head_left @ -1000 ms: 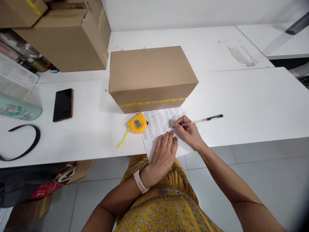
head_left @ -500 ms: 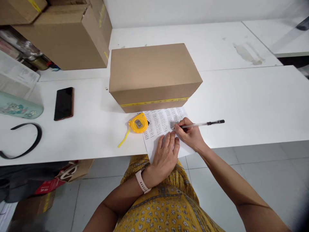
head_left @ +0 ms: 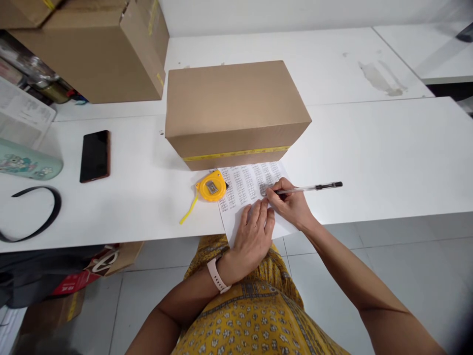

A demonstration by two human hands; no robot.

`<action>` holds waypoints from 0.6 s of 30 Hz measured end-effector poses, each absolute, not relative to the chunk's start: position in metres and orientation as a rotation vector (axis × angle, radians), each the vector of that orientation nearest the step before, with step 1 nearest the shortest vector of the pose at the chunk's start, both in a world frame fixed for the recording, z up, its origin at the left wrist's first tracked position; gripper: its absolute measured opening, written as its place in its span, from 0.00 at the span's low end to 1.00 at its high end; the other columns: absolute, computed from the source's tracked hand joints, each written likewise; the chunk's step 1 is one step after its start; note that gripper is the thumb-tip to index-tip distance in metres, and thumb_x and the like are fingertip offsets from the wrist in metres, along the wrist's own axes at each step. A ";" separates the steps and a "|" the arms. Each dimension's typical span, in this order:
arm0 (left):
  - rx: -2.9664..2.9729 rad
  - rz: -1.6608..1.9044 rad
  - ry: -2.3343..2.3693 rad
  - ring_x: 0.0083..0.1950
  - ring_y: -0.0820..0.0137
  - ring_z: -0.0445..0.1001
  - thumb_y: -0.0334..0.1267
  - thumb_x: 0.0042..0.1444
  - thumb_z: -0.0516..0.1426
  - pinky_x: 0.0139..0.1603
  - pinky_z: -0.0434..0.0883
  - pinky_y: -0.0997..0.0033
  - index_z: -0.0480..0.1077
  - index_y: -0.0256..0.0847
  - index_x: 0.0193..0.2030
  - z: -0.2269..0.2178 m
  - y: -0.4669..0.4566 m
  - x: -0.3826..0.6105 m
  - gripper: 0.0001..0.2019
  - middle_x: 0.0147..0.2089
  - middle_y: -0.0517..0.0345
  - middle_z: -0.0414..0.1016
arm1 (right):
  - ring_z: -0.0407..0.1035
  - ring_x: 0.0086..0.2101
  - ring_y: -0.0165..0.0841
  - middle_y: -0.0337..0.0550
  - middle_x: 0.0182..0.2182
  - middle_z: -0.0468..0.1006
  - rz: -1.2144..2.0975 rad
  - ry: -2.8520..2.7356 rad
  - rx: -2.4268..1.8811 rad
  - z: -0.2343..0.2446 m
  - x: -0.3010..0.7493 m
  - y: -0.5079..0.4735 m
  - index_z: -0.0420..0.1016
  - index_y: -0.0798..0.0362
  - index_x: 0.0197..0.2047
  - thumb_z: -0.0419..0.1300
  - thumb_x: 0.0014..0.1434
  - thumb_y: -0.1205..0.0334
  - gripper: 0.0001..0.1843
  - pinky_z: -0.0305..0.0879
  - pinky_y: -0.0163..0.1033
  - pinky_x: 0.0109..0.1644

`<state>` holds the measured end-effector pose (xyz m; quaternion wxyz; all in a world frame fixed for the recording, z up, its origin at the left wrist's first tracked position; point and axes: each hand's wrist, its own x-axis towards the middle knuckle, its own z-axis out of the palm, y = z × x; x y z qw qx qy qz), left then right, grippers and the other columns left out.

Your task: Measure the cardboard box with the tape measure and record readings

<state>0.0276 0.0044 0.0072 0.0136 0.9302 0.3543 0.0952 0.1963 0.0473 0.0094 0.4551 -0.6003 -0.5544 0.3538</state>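
Observation:
My right hand (head_left: 290, 202) is closed round a clear pen with a black cap end (head_left: 312, 188), its tip down on the sheet of paper (head_left: 236, 217). Columns of small handwriting fill the upper part of that sheet. Flat on its lower part lies my left hand (head_left: 254, 229), fingers stretched out, close beside the right. A yellow tape measure (head_left: 212, 186) sits at the paper's left edge, its yellow strap trailing toward me. Just behind the paper stands a closed cardboard box (head_left: 236, 103) with yellow tape along its front; it seems to cover the sheet's top edge.
To the left on the white table (head_left: 140, 207) lie a phone (head_left: 95, 156), a green bottle (head_left: 29, 160) and a black band (head_left: 55, 212). Larger cartons (head_left: 92, 54) are stacked at the back left. The table's front edge runs just before my body.
The view has shifted slightly, so the box and table sit a little higher in the picture. Both hands stay at the paper, and the pen remains in my right hand.

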 end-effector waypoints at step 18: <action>2.914 0.268 1.102 0.73 0.49 0.65 0.34 0.67 0.56 0.70 0.67 0.45 0.66 0.24 0.68 0.009 0.006 0.028 0.25 0.74 0.31 0.63 | 0.52 0.22 0.28 0.31 0.19 0.59 0.847 -1.301 -1.487 0.017 0.194 0.048 0.63 0.47 0.28 0.64 0.62 0.51 0.17 0.51 0.38 0.26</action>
